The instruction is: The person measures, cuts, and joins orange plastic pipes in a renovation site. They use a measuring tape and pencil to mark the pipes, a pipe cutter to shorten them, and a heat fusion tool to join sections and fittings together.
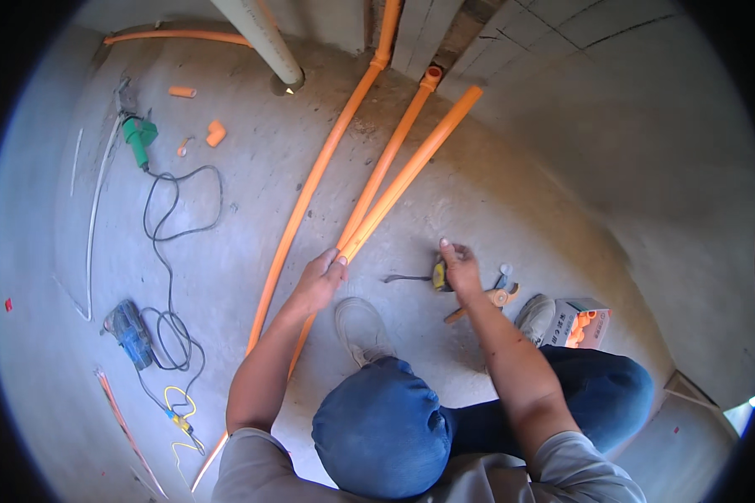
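My left hand [319,281] is closed around the near end of a loose orange pipe [415,163], which slants away to the upper right. Beneath it runs another orange pipe [394,134] with a fitting [431,77] at its far end. My right hand [461,268] is raised over the floor, fingers bent and thumb tip against them; whatever they hold, if anything, does not show. Right beside those fingers is a yellow and black tape measure [439,275] with a dark strap. A pipe cutter [499,298] with orange handles lies on the floor, partly behind my right wrist.
A long orange pipe [310,184] runs along the floor to my left. Further left are a green-handled tool [136,138] with a trailing cord, a blue power tool [127,334] and loose orange fittings [216,132]. A box [591,327] of orange fittings stands by my right shoe.
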